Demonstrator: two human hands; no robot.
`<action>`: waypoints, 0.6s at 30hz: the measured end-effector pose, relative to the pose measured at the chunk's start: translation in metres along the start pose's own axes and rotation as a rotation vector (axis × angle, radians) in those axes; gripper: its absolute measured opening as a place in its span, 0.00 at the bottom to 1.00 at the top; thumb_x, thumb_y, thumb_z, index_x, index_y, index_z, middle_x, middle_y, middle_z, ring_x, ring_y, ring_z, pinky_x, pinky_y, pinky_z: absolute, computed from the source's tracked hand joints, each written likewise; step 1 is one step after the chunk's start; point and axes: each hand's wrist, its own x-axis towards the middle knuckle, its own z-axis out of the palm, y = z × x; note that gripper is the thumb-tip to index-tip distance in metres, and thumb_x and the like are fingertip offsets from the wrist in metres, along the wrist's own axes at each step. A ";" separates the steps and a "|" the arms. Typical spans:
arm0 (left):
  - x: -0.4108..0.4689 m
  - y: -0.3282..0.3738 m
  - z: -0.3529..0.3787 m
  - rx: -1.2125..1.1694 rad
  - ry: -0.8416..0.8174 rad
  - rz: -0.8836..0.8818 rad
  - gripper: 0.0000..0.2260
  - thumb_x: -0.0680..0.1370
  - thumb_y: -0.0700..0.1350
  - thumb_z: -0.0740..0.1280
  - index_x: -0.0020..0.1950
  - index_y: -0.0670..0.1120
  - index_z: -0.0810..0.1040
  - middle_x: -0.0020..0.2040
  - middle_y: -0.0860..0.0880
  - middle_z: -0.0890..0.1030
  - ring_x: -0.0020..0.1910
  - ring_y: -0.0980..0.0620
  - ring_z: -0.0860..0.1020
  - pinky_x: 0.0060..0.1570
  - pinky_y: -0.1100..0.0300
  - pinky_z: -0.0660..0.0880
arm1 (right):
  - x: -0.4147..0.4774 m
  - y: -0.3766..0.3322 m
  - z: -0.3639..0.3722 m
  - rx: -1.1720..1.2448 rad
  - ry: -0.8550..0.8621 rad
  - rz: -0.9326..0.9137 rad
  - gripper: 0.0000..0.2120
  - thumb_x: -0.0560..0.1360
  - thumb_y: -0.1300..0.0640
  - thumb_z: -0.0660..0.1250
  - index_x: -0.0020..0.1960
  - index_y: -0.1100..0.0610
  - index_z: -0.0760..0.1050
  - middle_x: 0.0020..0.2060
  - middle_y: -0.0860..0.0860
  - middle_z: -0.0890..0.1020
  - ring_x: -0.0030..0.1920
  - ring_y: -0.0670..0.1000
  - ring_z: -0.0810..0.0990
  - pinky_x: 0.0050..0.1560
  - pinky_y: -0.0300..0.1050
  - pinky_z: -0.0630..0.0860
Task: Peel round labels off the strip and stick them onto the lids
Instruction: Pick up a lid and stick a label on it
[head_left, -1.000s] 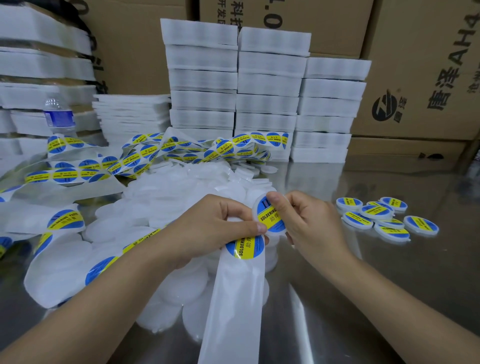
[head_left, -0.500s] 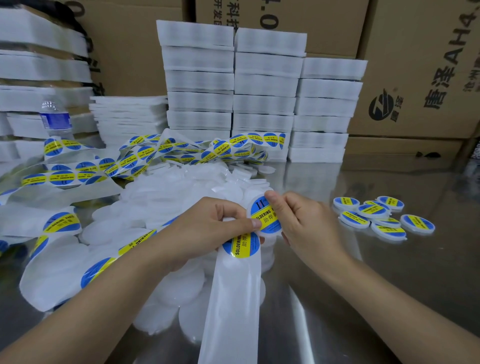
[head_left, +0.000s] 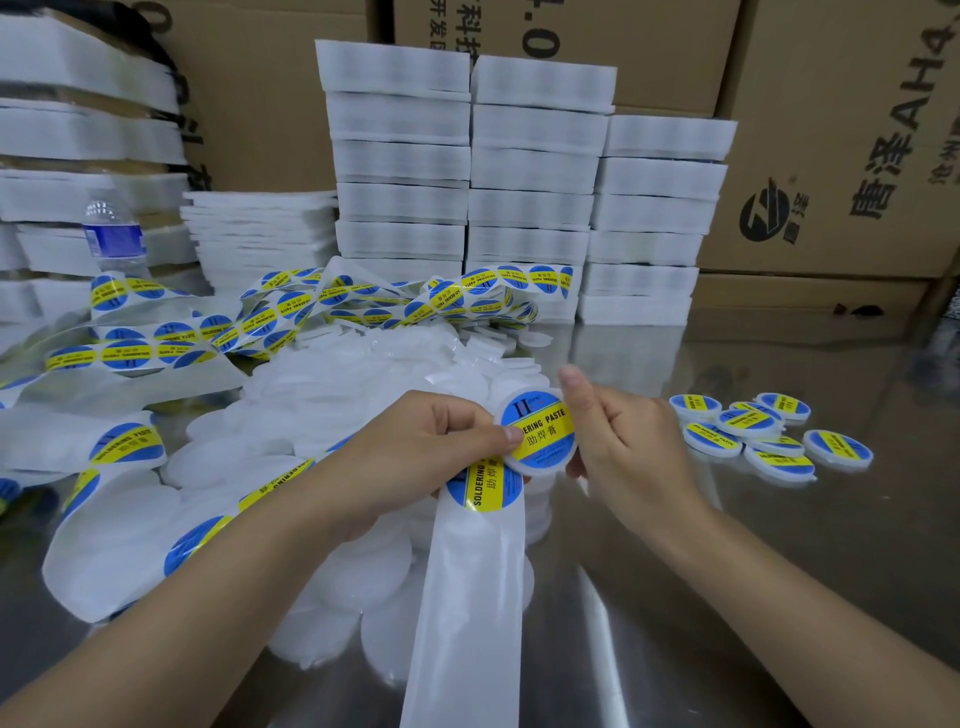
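Lid: I am holding one white lid (head_left: 543, 465) up over the table (head_left: 727, 597), between both hands, with its face turned to me.
Round label: a blue and yellow round label (head_left: 543, 428) is sitting on the face of this lid, and I am reading "SOLDERING PASTE" on its yellow band.
Left hand: my left hand (head_left: 415, 457) is pinching the lid at its left side. The thumb is pressing on the label's yellow band and the other fingers are curling underneath.
Right hand: my right hand (head_left: 628, 447) is gripping the lid at its right edge with the fingers curled behind it. The thumb is standing up, off the lid.
Strip: the white strip (head_left: 467, 597) is hanging down from under my left hand toward me, bare in its lower part. It seems to be passing through this hand, but the lid is covering that place.
Next label: one next label (head_left: 485, 486) is sitting on the strip just below the lid.
Blank lids: a heap of blank lids (head_left: 363, 395) is lying behind and under my hands.
Finished lids: the finished lids (head_left: 748, 431) are lying in a small group on the table, to the right of my right hand.
Loose strip: more loose strip (head_left: 311, 312) with labels is tangling behind the heap.
Behind: white packs (head_left: 467, 182) are standing in stacks before cardboard boxes (head_left: 831, 130), and a water bottle (head_left: 111, 239) is standing at the left.
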 end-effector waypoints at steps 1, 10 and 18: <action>0.000 0.000 0.000 -0.001 0.002 0.002 0.12 0.75 0.49 0.68 0.31 0.52 0.83 0.34 0.51 0.84 0.28 0.59 0.77 0.29 0.70 0.71 | 0.000 0.000 -0.001 0.007 0.007 -0.020 0.27 0.75 0.33 0.52 0.30 0.51 0.71 0.23 0.50 0.76 0.28 0.52 0.75 0.34 0.51 0.73; 0.003 -0.002 -0.003 -0.005 0.054 0.042 0.12 0.76 0.51 0.67 0.34 0.48 0.81 0.33 0.50 0.80 0.32 0.55 0.72 0.30 0.67 0.65 | 0.001 -0.002 -0.007 -0.090 -0.108 -0.364 0.33 0.64 0.44 0.72 0.65 0.54 0.70 0.53 0.40 0.71 0.52 0.39 0.70 0.54 0.30 0.65; 0.002 -0.002 -0.003 -0.024 0.080 0.102 0.09 0.74 0.52 0.68 0.35 0.54 0.82 0.34 0.56 0.83 0.30 0.60 0.75 0.27 0.73 0.66 | 0.004 0.006 -0.004 -0.166 0.025 -0.420 0.27 0.68 0.44 0.68 0.63 0.55 0.72 0.52 0.41 0.74 0.52 0.43 0.72 0.54 0.34 0.67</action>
